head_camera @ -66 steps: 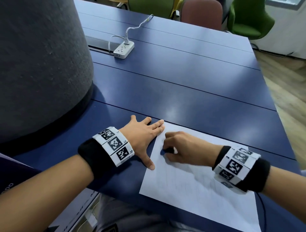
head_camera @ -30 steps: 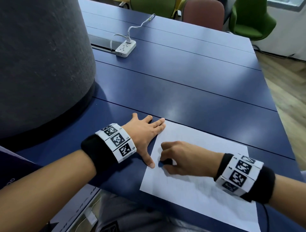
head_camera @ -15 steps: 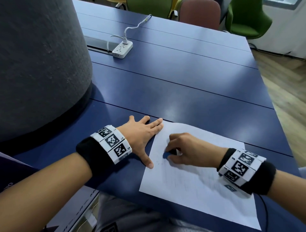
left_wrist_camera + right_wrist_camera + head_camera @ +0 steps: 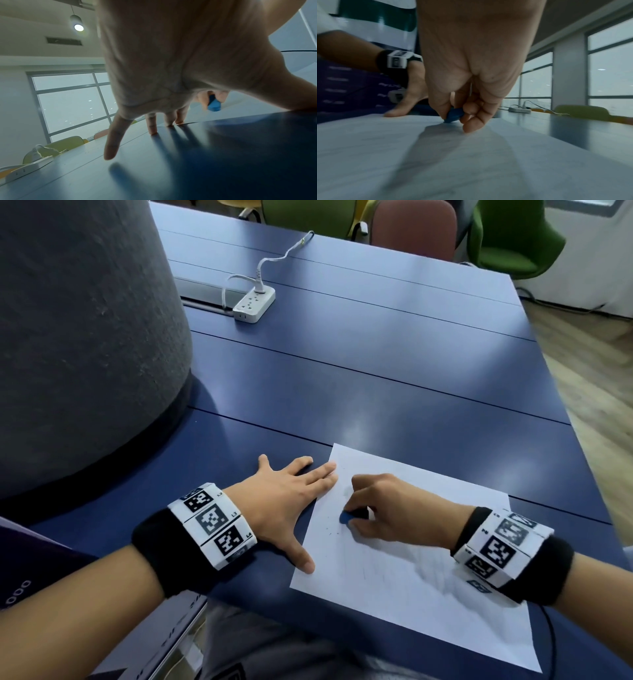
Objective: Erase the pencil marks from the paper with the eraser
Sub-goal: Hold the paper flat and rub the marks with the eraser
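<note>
A white sheet of paper (image 4: 411, 587) with faint pencil marks lies on the blue table near its front edge. My right hand (image 4: 380, 508) pinches a blue eraser (image 4: 346, 518) and presses its tip onto the sheet's upper left part; the eraser (image 4: 453, 115) also shows in the right wrist view, and the eraser (image 4: 214, 105) in the left wrist view. My left hand (image 4: 291, 501) lies flat with fingers spread, fingertips and thumb resting on the paper's left edge. Small dark crumbs lie beside the eraser.
A tall grey felt-covered column (image 4: 78, 337) stands on the table at the left. A white power strip (image 4: 254, 304) with its cable lies at the back. Green and pink chairs (image 4: 510, 237) stand beyond the table's (image 4: 376, 378) far edge.
My right hand has rubbed the eraser back and forth over the upper left of the sheet, toward me and then away again. The left hand has stayed flat on the paper's edge.
</note>
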`<state>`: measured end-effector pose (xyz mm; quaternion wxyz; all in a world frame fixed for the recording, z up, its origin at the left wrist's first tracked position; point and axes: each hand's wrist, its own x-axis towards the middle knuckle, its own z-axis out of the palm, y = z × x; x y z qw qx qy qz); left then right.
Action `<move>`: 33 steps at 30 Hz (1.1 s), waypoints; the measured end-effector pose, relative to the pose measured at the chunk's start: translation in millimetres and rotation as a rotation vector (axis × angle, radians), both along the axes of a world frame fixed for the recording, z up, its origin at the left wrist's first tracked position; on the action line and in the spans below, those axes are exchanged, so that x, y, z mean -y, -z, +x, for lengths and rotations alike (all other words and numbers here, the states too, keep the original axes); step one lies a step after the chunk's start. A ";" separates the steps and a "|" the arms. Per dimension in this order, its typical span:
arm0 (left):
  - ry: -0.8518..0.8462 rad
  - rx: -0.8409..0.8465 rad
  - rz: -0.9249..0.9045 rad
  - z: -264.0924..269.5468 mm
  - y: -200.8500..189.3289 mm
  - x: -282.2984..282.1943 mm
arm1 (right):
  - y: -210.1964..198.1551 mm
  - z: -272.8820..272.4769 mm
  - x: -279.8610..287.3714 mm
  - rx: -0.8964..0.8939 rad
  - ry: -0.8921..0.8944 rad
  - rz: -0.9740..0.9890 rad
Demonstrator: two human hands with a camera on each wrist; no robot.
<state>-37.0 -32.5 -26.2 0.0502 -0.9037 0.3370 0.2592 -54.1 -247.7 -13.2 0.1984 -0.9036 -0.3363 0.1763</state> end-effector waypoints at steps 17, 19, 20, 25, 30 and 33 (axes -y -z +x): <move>-0.023 -0.017 0.009 -1.0 -1.3 1.1 | 2.3 0.1 -0.2 0.011 0.054 -0.021; -0.022 -0.017 0.011 -1.1 -1.0 1.2 | 1.3 -13.6 -2.9 -0.031 -0.025 -0.040; -0.023 -0.020 0.012 -1.3 -1.2 1.3 | -0.5 -14.3 -3.4 -0.043 -0.036 -0.056; -0.033 -0.025 0.000 -1.4 -1.5 1.2 | -1.0 1.3 -0.7 0.054 0.056 -0.066; -0.028 -0.026 0.006 -1.5 -1.3 1.0 | -6.1 -9.1 -1.3 -0.023 -0.019 -0.089; -0.026 -0.024 0.009 -1.0 -1.1 1.3 | -5.8 1.2 3.3 0.037 0.051 -0.073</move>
